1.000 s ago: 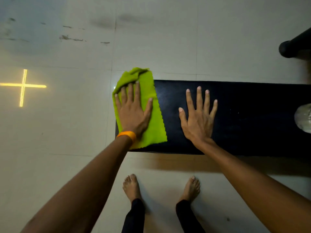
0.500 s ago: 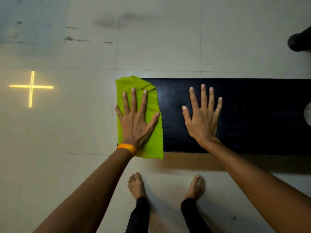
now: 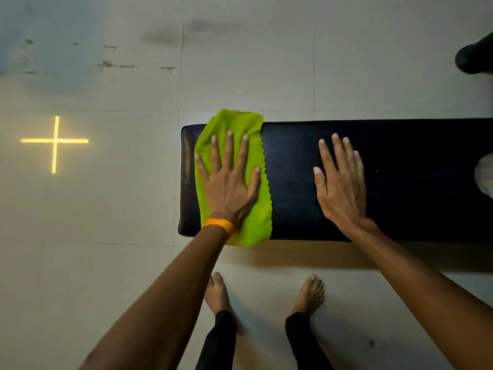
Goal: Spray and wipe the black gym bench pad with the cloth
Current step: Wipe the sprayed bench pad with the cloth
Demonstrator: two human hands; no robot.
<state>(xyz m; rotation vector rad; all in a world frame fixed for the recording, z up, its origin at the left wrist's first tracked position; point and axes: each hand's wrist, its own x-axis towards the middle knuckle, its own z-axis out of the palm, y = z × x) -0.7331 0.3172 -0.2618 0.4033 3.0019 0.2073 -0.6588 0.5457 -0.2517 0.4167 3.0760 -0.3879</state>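
Observation:
The black gym bench pad (image 3: 408, 182) runs from the middle of the view off the right edge. A bright green cloth (image 3: 260, 209) lies across the pad near its left end and hangs a little over both long edges. My left hand (image 3: 229, 182), with an orange wristband, presses flat on the cloth, fingers spread. My right hand (image 3: 340, 180) rests flat on the bare pad to the right of the cloth, holding nothing. A pale rounded object (image 3: 485, 174), cut off by the right edge, sits on the pad; I cannot tell what it is.
The bench stands on a pale tiled floor (image 3: 133, 209). A yellow cross of light (image 3: 54, 141) shows on the floor to the left. My bare feet (image 3: 217, 292) stand just in front of the bench. A dark rounded object (image 3: 474, 57) is at the upper right.
My left hand has slid the green cloth rightward from the pad's left end, so that end is now bare. My right hand stays flat on the pad, fingers drawn closer together.

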